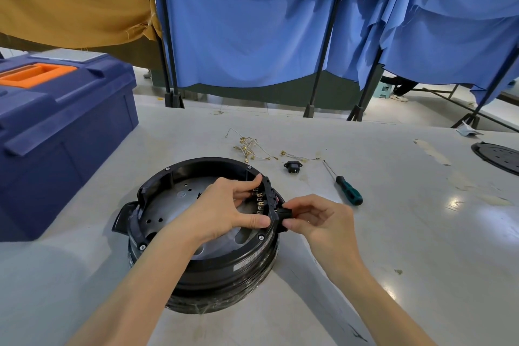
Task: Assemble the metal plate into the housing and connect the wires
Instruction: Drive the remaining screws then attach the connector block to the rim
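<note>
I note L hand (224, 205) gripping rim bracket (268, 194); R hand (314, 216) pinches black plug (285, 212), prob. a socket, just right, outside housing (219, 270)

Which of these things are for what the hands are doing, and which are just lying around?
For the job: housing, metal plate, black strip in left hand, small black part in right hand, loose wires.
Lying about: screwdriver, toolbox, black disc, blue curtains.

Left hand (224, 205) grips the black housing (202, 270) rim; right hand (311, 219) pinches a black connector (285, 212) against it.
</note>
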